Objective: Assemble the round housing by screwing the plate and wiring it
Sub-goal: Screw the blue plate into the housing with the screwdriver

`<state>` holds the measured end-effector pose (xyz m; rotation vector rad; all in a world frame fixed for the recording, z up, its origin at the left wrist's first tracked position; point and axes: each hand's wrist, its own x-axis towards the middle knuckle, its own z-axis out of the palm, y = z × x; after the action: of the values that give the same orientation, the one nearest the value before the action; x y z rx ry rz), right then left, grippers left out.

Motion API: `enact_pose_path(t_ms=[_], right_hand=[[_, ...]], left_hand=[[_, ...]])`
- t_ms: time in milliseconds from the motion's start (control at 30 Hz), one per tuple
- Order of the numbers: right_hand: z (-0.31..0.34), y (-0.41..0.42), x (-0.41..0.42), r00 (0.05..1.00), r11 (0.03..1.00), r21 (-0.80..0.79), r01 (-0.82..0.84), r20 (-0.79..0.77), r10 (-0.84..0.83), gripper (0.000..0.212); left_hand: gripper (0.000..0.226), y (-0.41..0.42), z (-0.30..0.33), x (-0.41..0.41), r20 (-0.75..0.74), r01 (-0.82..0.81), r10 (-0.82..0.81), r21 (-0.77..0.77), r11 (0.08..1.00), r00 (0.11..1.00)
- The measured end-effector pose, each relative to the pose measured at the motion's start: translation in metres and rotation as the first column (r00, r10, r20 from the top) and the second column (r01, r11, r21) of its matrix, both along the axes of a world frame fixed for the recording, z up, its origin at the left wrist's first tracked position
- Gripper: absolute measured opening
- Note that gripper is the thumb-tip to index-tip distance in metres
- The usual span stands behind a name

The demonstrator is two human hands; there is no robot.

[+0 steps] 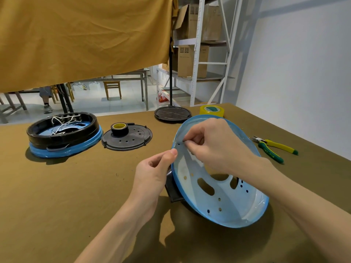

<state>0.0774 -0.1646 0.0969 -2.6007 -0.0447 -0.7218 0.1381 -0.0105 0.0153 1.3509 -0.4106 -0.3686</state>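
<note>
- The right hand (212,145) pinches a small dark part, seemingly a screw (180,142), at a hole near the upper rim of the blue-edged round plate (224,198)
- The left hand (152,173) grips the plate's left edge, thumb on the rim, holding it tilted above the surface (66,186)
- Best seat the part square to the hole and turn it gently by fingertip while the left hand steadies the plate
- The part's tip and the black piece (171,188) behind the plate are mostly hidden
- The other housing (62,133), with white wires, sits well apart at far left
</note>
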Motion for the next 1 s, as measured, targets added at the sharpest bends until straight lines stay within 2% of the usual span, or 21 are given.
enact_pose_path(t_ms=[133,300,433,533,667,733,767,800,867,900,933,967,1000], right_hand=[[0.0,0.004,-0.004,0.998,1.0,0.015,-0.007,0.058,0.006,0.013],[0.002,0.009,-0.006,0.982,0.995,0.087,-0.041,0.185,0.025,0.009],[0.001,0.012,-0.01,0.978,0.972,0.225,-0.062,0.208,0.014,0.009],[-0.002,0.016,-0.012,0.988,0.889,0.444,-0.111,0.149,0.05,0.008],[0.0,0.017,-0.017,0.989,0.697,0.703,-0.139,0.057,0.14,0.013],[0.006,0.013,-0.02,0.984,0.635,0.762,-0.127,0.016,0.177,0.018],[0.007,0.011,-0.022,0.986,0.675,0.725,-0.133,0.025,0.167,0.02],[0.008,0.011,-0.024,0.99,0.77,0.624,-0.135,0.052,0.131,0.021],[0.008,0.013,-0.026,0.987,0.934,0.342,-0.1,0.156,0.049,0.022],[0.007,0.015,-0.027,0.981,0.966,0.248,-0.076,0.191,0.028,0.022],[0.006,0.016,-0.027,0.982,0.972,0.227,-0.065,0.189,0.022,0.021],[0.007,0.014,-0.026,0.989,0.95,0.304,-0.072,0.145,0.028,0.021],[0.01,0.01,-0.025,0.997,0.881,0.466,-0.074,0.066,0.049,0.02]], left_hand=[[0.078,0.002,0.005,0.0,0.059,-0.045,0.048,-0.037,0.998,0.997],[0.064,0.005,0.016,0.0,0.197,-0.15,0.168,-0.102,0.983,0.966],[0.059,0.006,0.022,0.002,0.457,-0.262,0.275,-0.093,0.961,0.846],[0.063,0.008,0.026,0.003,0.554,-0.276,0.292,-0.115,0.954,0.78],[0.073,0.013,0.027,0.002,0.615,-0.252,0.258,-0.098,0.963,0.745],[0.075,0.013,0.027,0.002,0.634,-0.241,0.244,-0.093,0.966,0.734],[0.076,0.012,0.027,0.002,0.642,-0.236,0.239,-0.092,0.967,0.729],[0.076,0.01,0.028,0.002,0.647,-0.231,0.235,-0.093,0.968,0.725],[0.078,0.008,0.028,0.001,0.653,-0.229,0.23,-0.089,0.969,0.721],[0.079,0.007,0.029,0.001,0.654,-0.228,0.227,-0.085,0.97,0.722],[0.079,0.007,0.029,0.0,0.653,-0.226,0.225,-0.084,0.971,0.723],[0.079,0.008,0.028,-0.001,0.65,-0.222,0.223,-0.085,0.971,0.727],[0.079,0.008,0.028,-0.001,0.649,-0.22,0.22,-0.083,0.972,0.728]])
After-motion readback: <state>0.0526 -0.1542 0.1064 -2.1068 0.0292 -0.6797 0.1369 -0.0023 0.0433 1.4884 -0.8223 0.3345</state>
